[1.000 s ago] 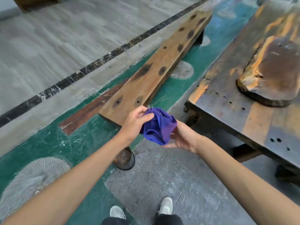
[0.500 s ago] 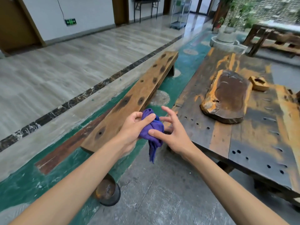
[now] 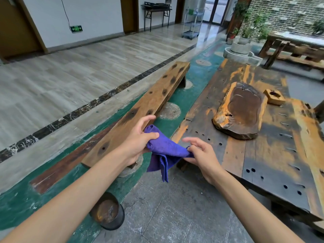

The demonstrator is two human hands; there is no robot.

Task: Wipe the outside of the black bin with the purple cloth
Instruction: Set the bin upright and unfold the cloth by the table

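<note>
Holding the purple cloth (image 3: 166,148) stretched in the air between them, the left hand (image 3: 138,142) has its grip closed on one bunched end, and the right hand (image 3: 201,155) pinches the other end with thumb and fingers, while a loose fold hangs below both grips. The cloth looks light, soft and limp, so it should be gathered into a pad in one palm. The black bin (image 3: 107,213) stands on the floor, well below the left grip; it looks stiff and probably light, so it may slide unless the free hand takes its rim.

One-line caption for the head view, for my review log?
Both hands, left hand and right hand, hold the purple cloth stretched between them above the floor; the black bin stands untouched below.
</note>
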